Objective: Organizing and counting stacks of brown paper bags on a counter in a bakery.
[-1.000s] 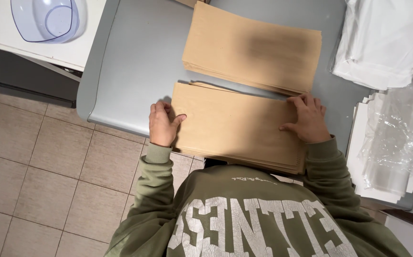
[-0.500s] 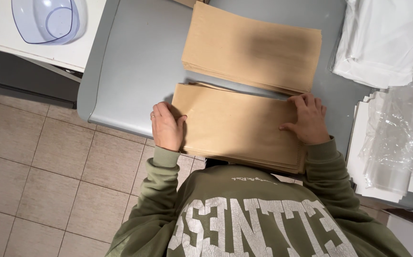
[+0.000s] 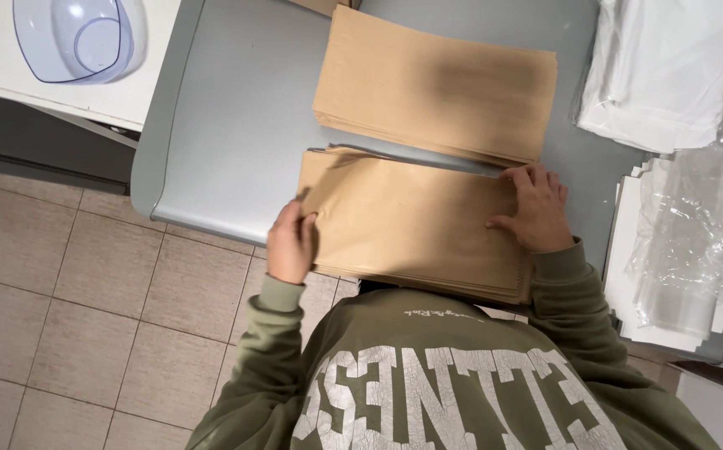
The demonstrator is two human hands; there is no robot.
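Note:
A stack of flat brown paper bags [image 3: 415,225] lies at the near edge of the grey table [image 3: 228,142], overhanging it toward my body. My left hand [image 3: 290,246] curls around the stack's left edge and grips it. My right hand [image 3: 536,208] lies flat on the stack's top right corner, fingers spread. A second, neater stack of the same brown bags [image 3: 436,83] sits just behind the first, touching it.
Folded white sheets [image 3: 670,67] lie at the table's back right. A pile of clear plastic sleeves on white paper [image 3: 682,242] sits at the right. A clear plastic bowl [image 3: 74,37] stands on a white surface at the left. A tiled floor lies below.
My left hand has slid a little nearer to my body along the stack's left edge. The right hand and both stacks stay in place.

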